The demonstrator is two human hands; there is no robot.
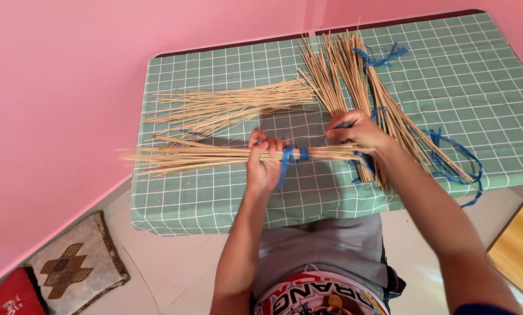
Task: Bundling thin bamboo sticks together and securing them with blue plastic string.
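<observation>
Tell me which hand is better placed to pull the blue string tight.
Probably right. The right hand pinches the blue string end by the bundle, while the left hand grips the bundle.

Table (226,204) under green white-checked cloth, loose fan of thin sticks (226,108), blue-tied stick bundles (355,76), stray blue string (457,160) at right edge

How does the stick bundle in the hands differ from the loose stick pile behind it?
The held bundle is bound with blue string and gripped by the left hand and right hand; the loose pile is untied, fanned out and untouched. Both are thin pale sticks.
</observation>
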